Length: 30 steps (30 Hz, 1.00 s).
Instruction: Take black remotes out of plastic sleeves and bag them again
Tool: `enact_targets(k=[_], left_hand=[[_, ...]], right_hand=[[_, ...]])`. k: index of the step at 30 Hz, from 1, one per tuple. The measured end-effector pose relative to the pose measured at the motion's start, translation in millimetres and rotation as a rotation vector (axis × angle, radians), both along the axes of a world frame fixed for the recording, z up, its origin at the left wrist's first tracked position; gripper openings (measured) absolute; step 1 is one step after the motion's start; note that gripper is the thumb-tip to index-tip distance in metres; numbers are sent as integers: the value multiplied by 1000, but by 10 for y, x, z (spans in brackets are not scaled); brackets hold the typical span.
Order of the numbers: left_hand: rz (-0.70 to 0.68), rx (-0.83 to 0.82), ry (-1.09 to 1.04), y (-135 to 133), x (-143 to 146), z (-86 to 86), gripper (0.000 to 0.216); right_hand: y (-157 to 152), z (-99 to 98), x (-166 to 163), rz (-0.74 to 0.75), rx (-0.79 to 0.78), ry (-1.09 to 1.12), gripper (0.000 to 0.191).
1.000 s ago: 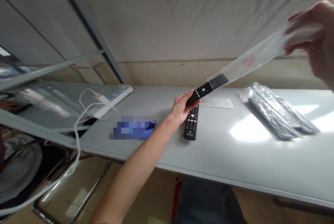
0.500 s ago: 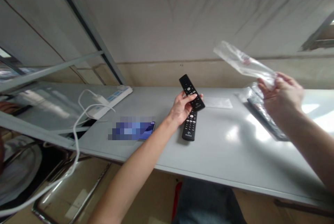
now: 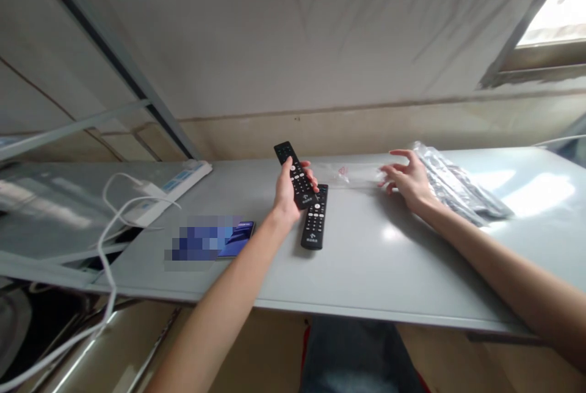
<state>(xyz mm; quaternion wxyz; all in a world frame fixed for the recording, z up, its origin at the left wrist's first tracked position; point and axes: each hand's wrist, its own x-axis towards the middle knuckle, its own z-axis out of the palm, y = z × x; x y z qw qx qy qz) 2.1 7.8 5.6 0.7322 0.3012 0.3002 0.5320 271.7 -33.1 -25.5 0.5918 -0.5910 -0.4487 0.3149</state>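
Note:
My left hand (image 3: 289, 188) grips a black remote control (image 3: 300, 178), thumb on its buttons, tilted above the table. Partly beneath it, a second black remote control (image 3: 314, 225) lies on the table, buttons up. My right hand (image 3: 408, 180) is over the table with its fingers spread and nothing held in them. A clear plastic bag (image 3: 350, 174) with a small red mark lies flat at the back of the table, its right end near my right fingertips. Just beyond my right wrist rest several plastic-wrapped dark items (image 3: 458, 182), whose kind I cannot make out.
On the grey table (image 3: 366, 277), a phone-like device (image 3: 238, 239) with a partly blurred screen lies left of my left forearm. A white power strip (image 3: 171, 191) with a looping white cable (image 3: 107, 271) sits farther left. A wall (image 3: 320, 45) stands behind.
My right hand has come down and left, letting go of the clear plastic bag, which now lies on the table. My left hand still holds the remote control, with the thumb shifted upward.

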Motion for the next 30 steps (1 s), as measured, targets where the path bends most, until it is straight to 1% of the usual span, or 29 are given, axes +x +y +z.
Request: enact_targets(k=[3, 5, 7, 9, 10, 11, 12, 13, 15, 16, 18, 20, 21, 23, 26, 28, 30], left_hand=[[-71, 59, 84, -35, 56, 1, 51], [-117, 78, 124, -54, 82, -8, 55], [-151, 108, 139, -72, 95, -25, 53], [-173, 159, 173, -96, 96, -43, 51], [-187, 183, 204, -112, 95, -51, 49], [-200, 203, 240, -129, 95, -58, 48], [-208, 221, 274, -148, 97, -63, 46], [-217, 240, 299, -165, 102, -67, 44], [-251, 289, 329, -192, 116, -72, 42], [-278, 328, 352, -198, 124, -72, 43], [-312, 446, 421, -198, 138, -72, 43], [-278, 567, 480, -189, 144, -70, 39], [-245, 596, 493, -187, 145, -69, 37], [-200, 577, 486, -190, 146, -68, 38], [-186, 520, 467, -210, 157, -77, 47], [-179, 540, 483, -216, 168, -94, 50], [-164, 589, 546, -210, 174, -119, 47]], right_hand=[[54, -41, 4, 11, -58, -109, 53], [109, -82, 29, 15, -55, -230, 53], [141, -100, 46, -56, 26, -435, 48], [117, -81, 23, -172, 155, -643, 39], [78, -60, -12, -202, 207, -700, 36], [21, -33, -65, -185, 236, -715, 33], [-49, -7, -135, -112, 238, -683, 34], [-128, 17, -218, 2, 206, -628, 39], [-287, 50, -403, 269, 78, -494, 56], [-355, 57, -492, 369, 10, -432, 62], [-448, 64, -629, 489, -76, -328, 67], [-481, 71, -691, 542, -100, -268, 65], [-481, 77, -694, 564, -100, -251, 62], [-468, 97, -671, 595, -103, -236, 58], [-460, 138, -642, 618, -122, -201, 52], [-467, 169, -659, 625, -135, -172, 51], [-474, 196, -685, 625, -136, -172, 53]])
